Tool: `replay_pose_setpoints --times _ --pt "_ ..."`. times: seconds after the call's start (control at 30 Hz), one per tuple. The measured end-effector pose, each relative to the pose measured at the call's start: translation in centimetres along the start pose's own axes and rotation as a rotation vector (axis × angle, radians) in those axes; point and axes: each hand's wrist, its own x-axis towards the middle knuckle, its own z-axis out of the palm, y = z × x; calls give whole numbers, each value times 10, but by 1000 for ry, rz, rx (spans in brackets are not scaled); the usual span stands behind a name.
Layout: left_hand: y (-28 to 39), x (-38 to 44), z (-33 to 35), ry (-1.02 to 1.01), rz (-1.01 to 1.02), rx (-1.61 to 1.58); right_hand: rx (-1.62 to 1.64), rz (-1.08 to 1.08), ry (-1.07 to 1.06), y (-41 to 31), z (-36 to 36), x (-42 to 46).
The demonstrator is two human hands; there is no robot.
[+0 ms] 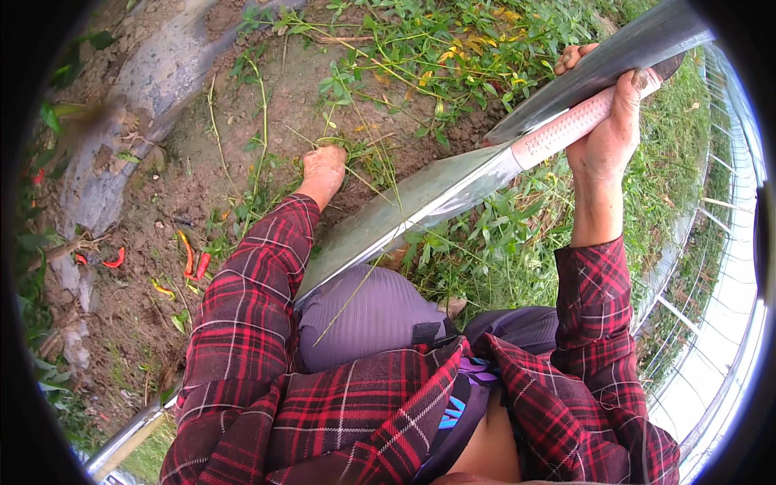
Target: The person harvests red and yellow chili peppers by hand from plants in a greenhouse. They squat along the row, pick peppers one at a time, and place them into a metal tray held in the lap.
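Note:
My left hand (324,168) is closed low over the soil around thin green weed stems (370,159). The fingertips are turned away from view. On the right, my right hand (603,136) grips the pink, studded handle (567,127) of a large knife, thumb laid along it. The knife's broad grey blade (400,209) slants down to the left, in front of my knee. A thick metal pole (600,73) runs beside the handle and hides part of the right hand; some fingertips show beyond it. Whether the hand also presses on the pole is unclear.
Leafy weeds (461,54) spread over the soil ahead and around the pole's foot. Dirty plastic mulch film (145,85) lies at the left, with red chili peppers (188,254) on the ground nearby. Wire netting (715,212) borders the right side. Another metal pole (130,436) stands lower left.

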Motion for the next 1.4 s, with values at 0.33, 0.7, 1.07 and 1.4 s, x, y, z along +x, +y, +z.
replay_pose_setpoints --times 0.33,0.7,1.07,1.4 --pt "-7 10 28 -31 -396 -297 -74 5 58 -3 3 -2" --pt "-11 25 33 -159 -252 -277 -95 -16 73 -3 0 0" --pt "-13 23 32 -154 -453 -767 -43 -17 38 0 -5 3" --pt "-24 39 75 -10 -559 -1527 15 -47 -25 4 -3 5"
